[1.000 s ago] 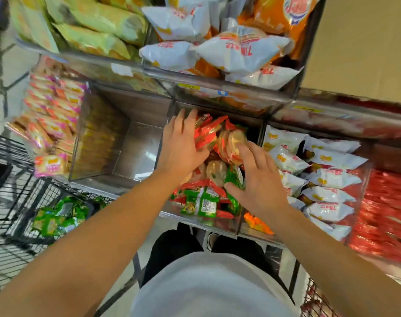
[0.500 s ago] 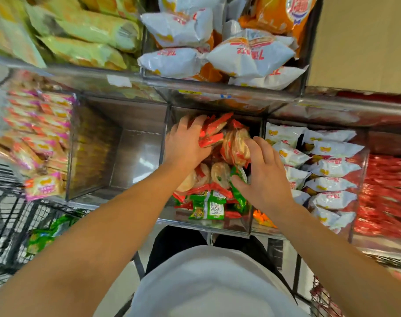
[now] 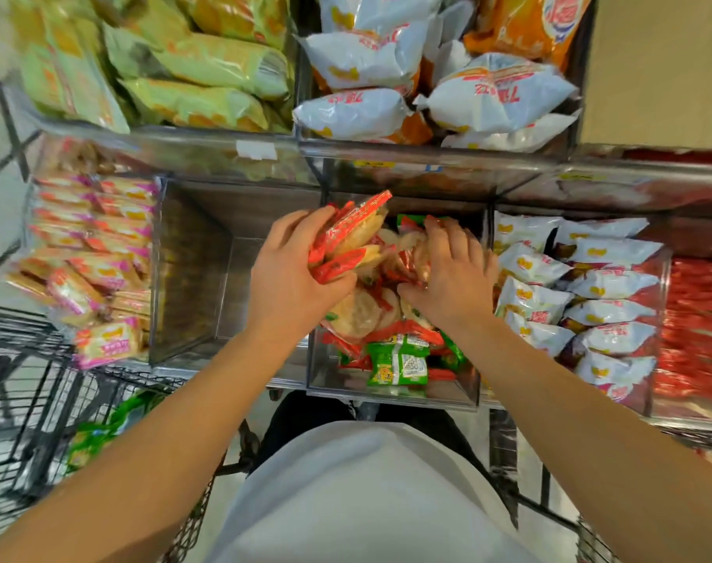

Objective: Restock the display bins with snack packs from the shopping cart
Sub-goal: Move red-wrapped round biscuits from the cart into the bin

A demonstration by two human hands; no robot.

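Left hand [image 3: 291, 274] grips a fanned bunch of red-edged rice-cracker packs [image 3: 348, 241] at the middle bin's [image 3: 391, 394] back-left corner, right hand [image 3: 454, 278] fingers loosely curled, pressing the pile there; packs look light, crinkly, slippery, crackers brittle, so pinch sealed edges, don't squeeze.

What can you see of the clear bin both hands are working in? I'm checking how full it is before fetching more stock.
The middle bin is a clear, glossy box that looks like acrylic, open on top, between an unfilled bin on its left and one of white packs on its right. Red-edged packs of round crackers are heaped in it, with green packs low at the front. The left hand grips several red packs; the right hand rests on the heap.
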